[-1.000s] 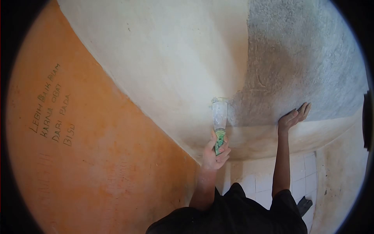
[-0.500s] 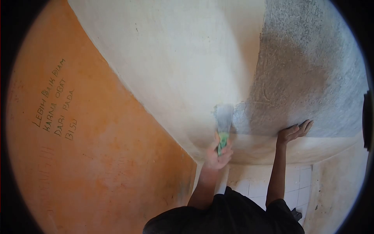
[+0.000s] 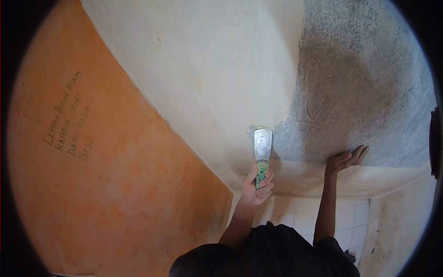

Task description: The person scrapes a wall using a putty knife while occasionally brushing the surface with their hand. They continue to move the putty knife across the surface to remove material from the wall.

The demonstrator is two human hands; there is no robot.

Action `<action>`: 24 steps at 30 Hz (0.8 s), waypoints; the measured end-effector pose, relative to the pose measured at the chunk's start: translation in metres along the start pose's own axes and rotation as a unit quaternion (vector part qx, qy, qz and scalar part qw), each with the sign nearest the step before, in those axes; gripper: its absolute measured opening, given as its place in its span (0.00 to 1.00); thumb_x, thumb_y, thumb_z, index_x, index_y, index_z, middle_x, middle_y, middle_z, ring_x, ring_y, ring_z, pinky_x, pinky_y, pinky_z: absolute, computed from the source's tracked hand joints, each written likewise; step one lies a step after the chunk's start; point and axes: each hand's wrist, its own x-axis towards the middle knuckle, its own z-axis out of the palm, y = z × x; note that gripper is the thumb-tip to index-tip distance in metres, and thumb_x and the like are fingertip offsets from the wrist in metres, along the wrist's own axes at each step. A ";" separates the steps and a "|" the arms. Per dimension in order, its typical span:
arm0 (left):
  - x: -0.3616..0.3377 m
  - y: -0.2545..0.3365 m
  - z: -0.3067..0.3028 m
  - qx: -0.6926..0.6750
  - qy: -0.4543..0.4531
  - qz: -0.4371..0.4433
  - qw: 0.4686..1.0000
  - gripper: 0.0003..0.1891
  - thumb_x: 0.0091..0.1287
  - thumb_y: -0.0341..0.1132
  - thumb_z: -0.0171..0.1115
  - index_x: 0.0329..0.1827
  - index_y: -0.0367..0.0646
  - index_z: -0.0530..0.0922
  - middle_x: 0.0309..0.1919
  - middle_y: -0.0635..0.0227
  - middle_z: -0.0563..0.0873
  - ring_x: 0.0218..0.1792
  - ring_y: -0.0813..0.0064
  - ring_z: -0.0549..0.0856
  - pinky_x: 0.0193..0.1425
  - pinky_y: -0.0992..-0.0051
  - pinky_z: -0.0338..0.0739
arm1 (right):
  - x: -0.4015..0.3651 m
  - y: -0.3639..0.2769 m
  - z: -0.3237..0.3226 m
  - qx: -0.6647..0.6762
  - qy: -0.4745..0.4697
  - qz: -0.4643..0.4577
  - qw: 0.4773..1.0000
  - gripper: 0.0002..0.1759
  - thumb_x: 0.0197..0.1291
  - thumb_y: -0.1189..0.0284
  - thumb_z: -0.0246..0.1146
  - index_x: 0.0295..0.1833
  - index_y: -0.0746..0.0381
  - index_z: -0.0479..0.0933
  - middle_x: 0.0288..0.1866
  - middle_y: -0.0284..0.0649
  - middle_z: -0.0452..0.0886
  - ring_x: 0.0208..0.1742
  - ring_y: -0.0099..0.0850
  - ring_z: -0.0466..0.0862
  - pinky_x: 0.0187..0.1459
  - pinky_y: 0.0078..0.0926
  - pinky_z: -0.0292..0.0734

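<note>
My left hand [image 3: 257, 188] is wrapped around the green handle of a paint scraper [image 3: 263, 145]. The scraper's broad metal blade points up the wall, at the left end of a narrow grey strip in the pale paint [image 3: 221, 83]. Thin flakes edge the paint just above the blade. To the right, my right hand [image 3: 347, 159] lies against the lower edge of the rough grey patch [image 3: 341, 92], fingers stretched out and holding nothing.
An orange wall [image 3: 134, 184] with handwritten words [image 3: 67, 115] meets the pale wall at the left. White tiles [image 3: 344, 226] show below, beside a small dark object [image 3: 350, 255]. Another stained pale wall [image 3: 397, 221] stands at the right.
The scraper has come down slightly and is no longer blurred. My right hand stays on the grey patch. The whole view has shifted a little.
</note>
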 end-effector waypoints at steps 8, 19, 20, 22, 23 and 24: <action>-0.008 -0.010 0.002 0.010 0.003 0.010 1.000 0.27 0.74 0.58 0.41 0.38 0.40 0.72 0.19 0.75 0.67 0.11 0.86 0.60 0.10 0.84 0.53 | 0.003 0.000 -0.010 0.015 -0.027 -0.011 0.999 0.29 0.76 0.62 0.35 0.70 0.74 0.56 0.74 0.63 0.49 0.75 0.55 0.52 0.72 0.54 0.50; 0.005 -0.011 0.005 -0.018 -0.018 -0.018 1.000 0.25 0.74 0.57 0.43 0.38 0.41 0.70 0.20 0.75 0.67 0.11 0.85 0.60 0.10 0.84 0.53 | -0.005 0.012 -0.013 -0.009 -0.119 -0.005 0.993 0.36 0.75 0.53 0.36 0.76 0.67 0.43 0.78 0.60 0.39 0.77 0.58 0.42 0.73 0.58 0.41; 0.005 -0.010 0.005 -0.026 -0.020 -0.020 0.999 0.25 0.74 0.57 0.42 0.38 0.41 0.70 0.20 0.75 0.67 0.11 0.85 0.60 0.10 0.84 0.53 | -0.006 0.015 -0.011 -0.009 -0.120 -0.004 0.993 0.36 0.75 0.53 0.36 0.76 0.67 0.43 0.78 0.60 0.39 0.77 0.58 0.42 0.73 0.58 0.41; -0.002 -0.013 0.008 -0.039 -0.010 -0.020 0.999 0.25 0.74 0.57 0.42 0.38 0.41 0.70 0.20 0.75 0.67 0.11 0.85 0.60 0.10 0.84 0.53 | -0.007 0.012 -0.019 0.011 -0.162 0.014 0.987 0.41 0.73 0.48 0.37 0.77 0.68 0.38 0.78 0.60 0.34 0.79 0.55 0.36 0.73 0.56 0.35; 0.000 -0.015 0.009 -0.033 -0.002 -0.013 0.999 0.25 0.74 0.57 0.42 0.38 0.41 0.70 0.20 0.76 0.67 0.11 0.85 0.60 0.10 0.84 0.53 | -0.008 0.013 -0.022 0.012 -0.166 0.015 0.986 0.41 0.73 0.48 0.37 0.77 0.68 0.38 0.78 0.60 0.34 0.79 0.55 0.36 0.73 0.56 0.35; 0.003 -0.016 0.010 -0.025 0.001 -0.007 1.000 0.25 0.74 0.57 0.41 0.39 0.41 0.70 0.20 0.76 0.67 0.11 0.86 0.60 0.10 0.84 0.53 | -0.008 0.016 -0.024 0.013 -0.191 0.024 0.981 0.42 0.72 0.47 0.37 0.77 0.67 0.36 0.78 0.59 0.32 0.79 0.55 0.35 0.73 0.56 0.33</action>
